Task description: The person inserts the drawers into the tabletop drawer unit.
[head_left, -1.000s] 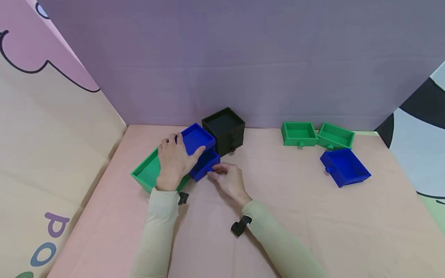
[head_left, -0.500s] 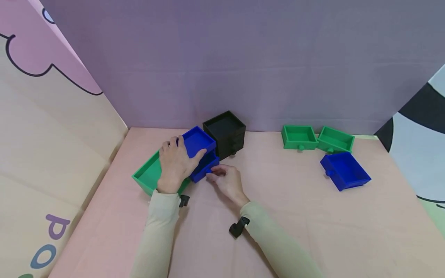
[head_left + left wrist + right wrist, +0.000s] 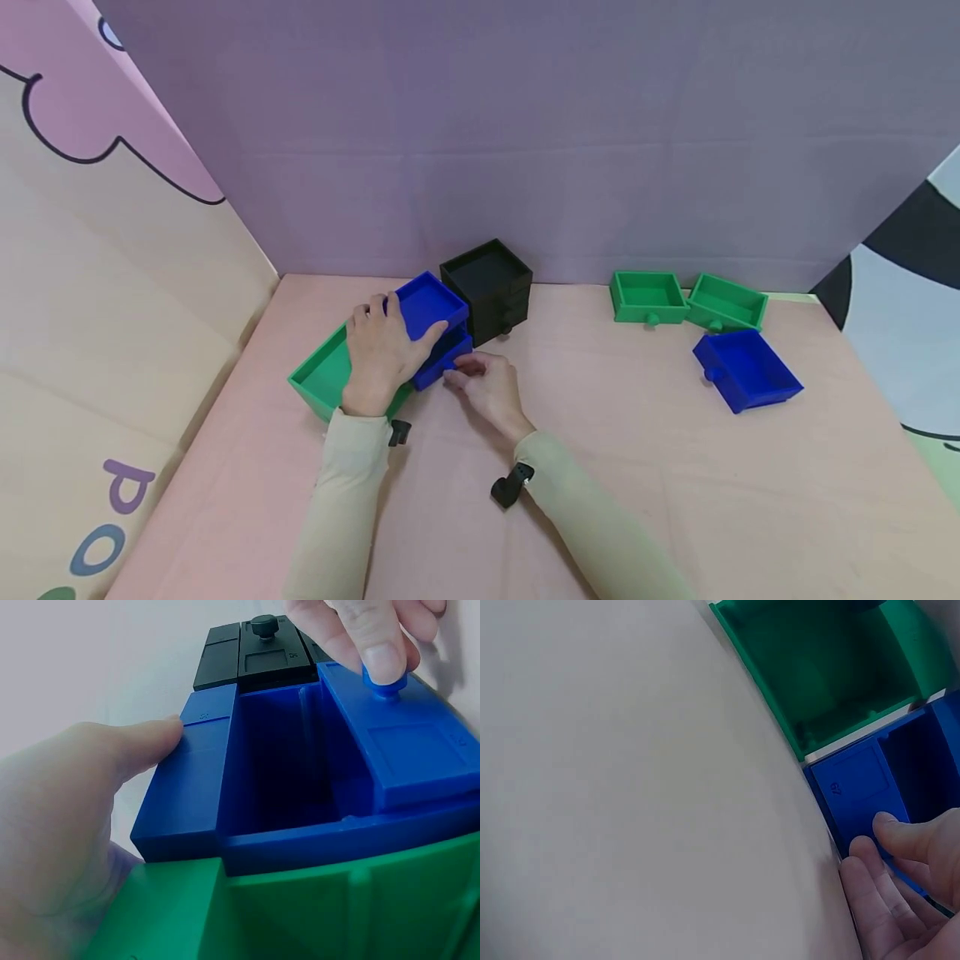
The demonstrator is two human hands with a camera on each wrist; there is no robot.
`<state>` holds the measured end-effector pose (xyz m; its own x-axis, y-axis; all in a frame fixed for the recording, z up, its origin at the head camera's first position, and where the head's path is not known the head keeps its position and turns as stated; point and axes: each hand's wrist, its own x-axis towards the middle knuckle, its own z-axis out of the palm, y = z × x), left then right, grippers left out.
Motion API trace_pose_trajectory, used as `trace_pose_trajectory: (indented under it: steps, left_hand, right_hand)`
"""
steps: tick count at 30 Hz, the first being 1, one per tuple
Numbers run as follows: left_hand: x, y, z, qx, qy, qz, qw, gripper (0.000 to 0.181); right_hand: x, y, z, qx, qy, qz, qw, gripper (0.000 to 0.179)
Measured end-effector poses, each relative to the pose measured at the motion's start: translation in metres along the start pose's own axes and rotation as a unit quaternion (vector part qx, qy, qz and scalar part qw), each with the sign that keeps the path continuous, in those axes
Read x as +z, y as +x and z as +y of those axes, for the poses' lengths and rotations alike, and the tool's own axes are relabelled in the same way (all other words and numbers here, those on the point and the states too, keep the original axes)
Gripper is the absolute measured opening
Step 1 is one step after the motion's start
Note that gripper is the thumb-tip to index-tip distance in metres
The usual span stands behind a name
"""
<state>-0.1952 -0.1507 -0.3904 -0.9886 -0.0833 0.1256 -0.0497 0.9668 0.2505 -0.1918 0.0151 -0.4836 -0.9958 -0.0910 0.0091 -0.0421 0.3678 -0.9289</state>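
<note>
My left hand [image 3: 378,354] holds the small blue drawer cabinet [image 3: 427,302], its thumb against the front edge and its other fingers over the far side. With my right hand [image 3: 491,387] I pinch the knob [image 3: 386,682] of the blue drawer [image 3: 424,750], which sticks partway out of the cabinet's lower opening. A dark gap inside the drawer shows behind its front panel in the left wrist view. Beside the blue cabinet, partly under my left hand, sits an open green cabinet [image 3: 318,375].
A black drawer cabinet [image 3: 487,292] stands against the blue one, near the back wall. To the right lie two loose green drawers [image 3: 648,292] and a loose blue drawer [image 3: 750,367]. A side wall bounds the pink tabletop [image 3: 600,500] at left.
The blue drawer has slid slightly farther into the blue cabinet, with my right hand on its knob. My left hand keeps its hold. The head view has shifted a little.
</note>
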Motion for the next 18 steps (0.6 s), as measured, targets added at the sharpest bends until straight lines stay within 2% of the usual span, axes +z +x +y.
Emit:
trace_pose_trajectory:
  steps: [12,18]
  left_hand:
    - [0.0013,0.001,-0.0029,-0.002,0.002,0.007,1.0,0.099]
    - [0.0021,0.0004,-0.0002,0.001,0.012,0.0,0.9999,0.099]
  right_hand:
    - [0.0061,0.0072,0.0034,-0.021,-0.01,0.001,0.9997,0.02]
    - [-0.0008,0.0048,0.0074,-0.027,-0.008,-0.01,0.9995,0.022]
